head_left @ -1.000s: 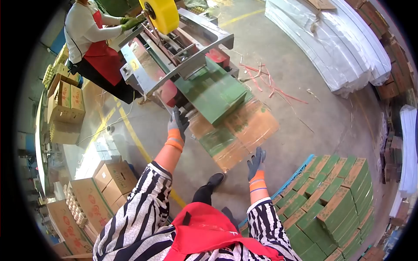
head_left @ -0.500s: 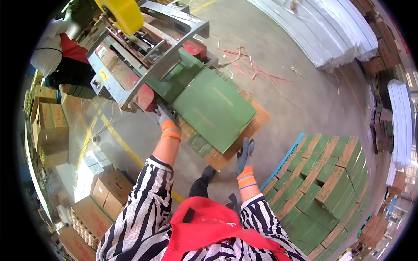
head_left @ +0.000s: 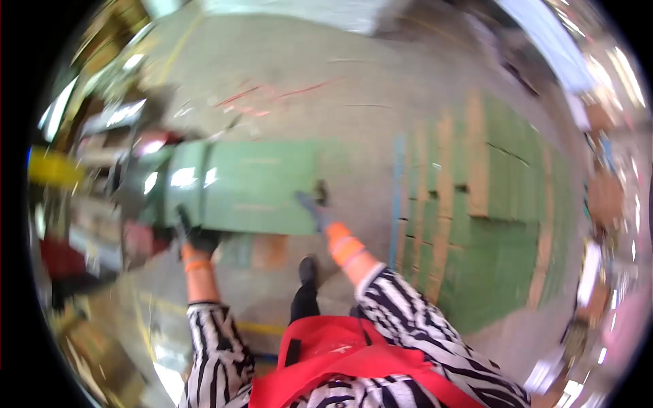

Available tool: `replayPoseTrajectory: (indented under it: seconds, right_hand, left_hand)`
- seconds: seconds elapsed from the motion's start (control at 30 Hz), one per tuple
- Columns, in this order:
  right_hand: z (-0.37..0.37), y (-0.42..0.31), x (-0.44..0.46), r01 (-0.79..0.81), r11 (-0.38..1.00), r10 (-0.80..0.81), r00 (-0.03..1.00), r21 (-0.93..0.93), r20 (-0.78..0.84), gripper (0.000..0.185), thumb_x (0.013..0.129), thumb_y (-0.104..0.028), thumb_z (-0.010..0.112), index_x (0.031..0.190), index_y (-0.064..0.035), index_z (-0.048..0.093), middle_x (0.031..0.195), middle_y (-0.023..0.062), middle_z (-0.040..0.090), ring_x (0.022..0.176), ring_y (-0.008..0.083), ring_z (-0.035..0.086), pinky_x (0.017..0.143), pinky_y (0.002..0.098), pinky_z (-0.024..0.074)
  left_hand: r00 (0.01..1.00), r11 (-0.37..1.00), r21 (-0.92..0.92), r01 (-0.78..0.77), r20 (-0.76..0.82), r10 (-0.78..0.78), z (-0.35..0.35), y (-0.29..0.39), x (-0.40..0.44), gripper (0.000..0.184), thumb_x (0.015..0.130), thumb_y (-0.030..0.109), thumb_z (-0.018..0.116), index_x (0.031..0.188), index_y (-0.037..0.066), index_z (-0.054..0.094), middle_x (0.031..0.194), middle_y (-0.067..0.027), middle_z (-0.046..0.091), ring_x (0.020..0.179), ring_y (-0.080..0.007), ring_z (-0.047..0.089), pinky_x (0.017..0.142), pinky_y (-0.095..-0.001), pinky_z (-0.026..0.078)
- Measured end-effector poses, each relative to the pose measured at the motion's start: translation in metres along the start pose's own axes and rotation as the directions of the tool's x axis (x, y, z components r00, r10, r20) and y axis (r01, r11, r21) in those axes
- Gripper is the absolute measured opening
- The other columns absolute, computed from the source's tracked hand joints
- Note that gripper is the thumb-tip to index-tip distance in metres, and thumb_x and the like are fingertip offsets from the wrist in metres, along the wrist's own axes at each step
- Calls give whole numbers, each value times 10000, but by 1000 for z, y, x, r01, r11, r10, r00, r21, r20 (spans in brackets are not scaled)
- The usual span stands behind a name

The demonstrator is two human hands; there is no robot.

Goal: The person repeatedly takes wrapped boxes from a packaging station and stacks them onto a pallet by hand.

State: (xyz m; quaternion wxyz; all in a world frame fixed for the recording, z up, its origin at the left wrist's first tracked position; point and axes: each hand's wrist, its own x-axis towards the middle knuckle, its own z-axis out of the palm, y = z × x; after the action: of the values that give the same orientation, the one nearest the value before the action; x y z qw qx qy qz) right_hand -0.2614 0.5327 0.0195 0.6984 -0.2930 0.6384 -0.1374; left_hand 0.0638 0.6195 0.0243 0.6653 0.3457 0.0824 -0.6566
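Observation:
A large green box [head_left: 255, 183], blurred by motion, lies flat at the mouth of the machine at the left. My left hand [head_left: 196, 234], in a dark glove with an orange cuff, is at the box's near edge, close to the machine. At the right end of the box is my right hand [head_left: 318, 207], also gloved, its fingers at the edge. Motion blur hides how firmly either hand grips. Under the box, brown and green cardboard [head_left: 269, 250] shows in part.
Stacked green and brown boxes [head_left: 476, 217] stand on a blue pallet [head_left: 399, 197] at the right. The machine [head_left: 112, 183] with a yellow reel [head_left: 54, 168] fills the left. Red strap scraps [head_left: 272, 95] lie on the floor. Beyond is white wrapped material [head_left: 313, 12].
The view has swung right, so the machine now appears farther left and the pallet nearer the middle. The green box has come farther out of the machine, and my right hand has reached its end.

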Motion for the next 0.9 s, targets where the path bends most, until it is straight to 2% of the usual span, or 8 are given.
replayPoseTrajectory:
  seconds: [0.1, 0.13, 0.2, 0.33, 0.6, 0.7, 0.83, 0.9]
  right_hand:
    - [-5, -46, -50, 200, 967, -198, 980, 156, -28, 997, 617, -484, 819, 1354, 25, 383, 1255, 180, 521, 1142, 245, 499, 950, 332, 426]
    - [-3, -45, -53, 301, 939, -289, 953, 165, -93, 1034, 610, -485, 824, 1363, 47, 356, 1270, 198, 506, 1171, 250, 481, 956, 329, 420]
    - [-4, -41, -72, 478, 823, -467, 877, 307, -112, 1140, 624, -542, 780, 1416, 41, 205, 1372, 206, 409, 1253, 280, 416, 1035, 361, 347]
    - [-69, -12, -112, 398, 909, -371, 908, 126, -193, 1164, 611, -431, 837, 1442, 15, 155, 1346, 191, 433, 1208, 237, 456, 977, 340, 412]
    - [-363, 279, -361, 387, 650, -231, 921, 654, -315, 533, 939, -283, 485, 1364, 17, 367, 1321, 107, 491, 1225, 202, 458, 1046, 325, 337]
    - [-429, 441, -448, 674, 737, -530, 525, -54, -666, 473, 961, -273, 430, 1338, 11, 408, 1319, 95, 486, 1206, 189, 464, 1044, 326, 338]
    - [-513, 536, -506, 692, 721, -386, 382, -16, -839, 424, 949, -195, 439, 1321, 6, 403, 1343, 135, 447, 1242, 225, 425, 1054, 360, 331]
    - [-548, 548, -521, 865, 454, -214, 339, 214, -916, 431, 943, -164, 454, 1332, 4, 378, 1368, 152, 417, 1273, 241, 391, 1069, 370, 307]
  left_hand:
    - [1000, 1000, 20, 18, -19, -18, 54, -7, -21, 631, 808, 477, 619, 1258, 50, 507, 1295, -133, 510, 1166, -307, 465, 1021, -486, 354]
    - [962, 998, -61, -3, -274, -14, 82, -15, -34, 622, 823, 484, 598, 1259, 49, 509, 1310, -131, 498, 1174, -308, 458, 1028, -479, 342]
    - [997, 997, 7, 78, 4, -78, 71, -17, -35, 634, 821, 510, 592, 1262, 62, 516, 1312, -120, 495, 1175, -310, 454, 1033, -459, 333]
    - [990, 992, 92, 82, -122, -71, 100, -83, -75, 576, 793, 532, 615, 1199, 125, 568, 1224, -71, 564, 1104, -233, 510, 907, -416, 429]
    - [928, 812, 500, 302, 41, -370, 154, -422, -231, 566, 854, 579, 504, 1362, 351, 401, 1397, 87, 382, 1190, -216, 465, 875, -444, 466]
    - [914, 714, 605, 352, -57, -402, 187, -560, -300, 497, 860, 455, 557, 1314, 305, 423, 1304, 57, 449, 1040, -214, 508, 808, -406, 463]
    - [864, 515, 778, 359, -69, -499, 245, -741, -349, 422, 814, 305, 657, 1134, 133, 443, 972, -19, 565, 742, -155, 515, 575, -320, 462]
    - [857, 410, 858, 309, -65, -511, 288, -826, -367, 390, 802, 350, 679, 1018, 81, 499, 863, -18, 554, 635, -120, 499, 513, -262, 440]
